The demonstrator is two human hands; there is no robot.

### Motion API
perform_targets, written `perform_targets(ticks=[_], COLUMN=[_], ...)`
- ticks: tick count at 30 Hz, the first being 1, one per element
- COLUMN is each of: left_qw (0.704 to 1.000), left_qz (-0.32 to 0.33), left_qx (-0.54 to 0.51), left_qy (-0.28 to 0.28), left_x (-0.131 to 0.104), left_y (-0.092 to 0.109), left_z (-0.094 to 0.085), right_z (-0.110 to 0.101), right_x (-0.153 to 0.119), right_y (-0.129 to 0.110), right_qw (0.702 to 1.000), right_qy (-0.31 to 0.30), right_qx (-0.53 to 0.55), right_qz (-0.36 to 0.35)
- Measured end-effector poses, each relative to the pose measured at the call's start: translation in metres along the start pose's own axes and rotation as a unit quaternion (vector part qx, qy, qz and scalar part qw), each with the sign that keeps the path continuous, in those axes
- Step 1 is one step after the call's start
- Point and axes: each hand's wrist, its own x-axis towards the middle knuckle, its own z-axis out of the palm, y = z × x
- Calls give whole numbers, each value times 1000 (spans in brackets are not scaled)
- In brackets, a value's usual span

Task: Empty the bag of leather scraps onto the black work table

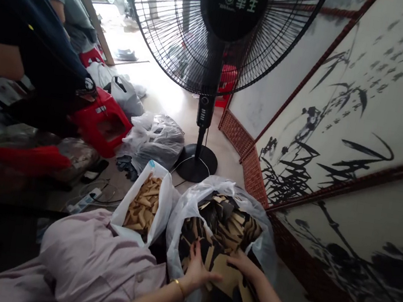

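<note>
A large translucent plastic bag (177,239) stands open, full of black and tan scrap pieces (228,272). My left hand (198,271), with a gold bangle at the wrist, rests on the scraps at the bag's left side, its fingers spread. Over the right side of the same pile lies my right hand (246,266), fingers stretched out and partly sunk among the pieces. Neither hand is closed round a piece. Just left of this bag, a white bag (164,211) holds many small tan pieces (144,203).
A black standing fan (204,115) rises behind the bags. The folding screen (307,111) borders the right side. Tied plastic bags (155,141) and a red stool (103,120) are at the left, where two people sit. A power strip (86,200) lies on the floor.
</note>
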Motion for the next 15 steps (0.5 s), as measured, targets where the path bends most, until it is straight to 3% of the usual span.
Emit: perform_targets(ticks=[4,7,12,15], left_qw=[999,999,995,994], left_qz=[28,33,-9,-22], left_qx=[7,8,17,2], left_qy=[-17,-12,96,110], left_x=[-14,-15,4,22], left_y=[18,27,25,13], left_z=[9,5,-27,-53], right_z=[-15,-25,-39,-42], right_x=[-27,-25,-8,-5], right_y=[9,22,40,44], right_qw=[998,995,991,991], right_qy=[51,85,99,84], right_qx=[25,41,60,74], right_qz=[11,32,66,68])
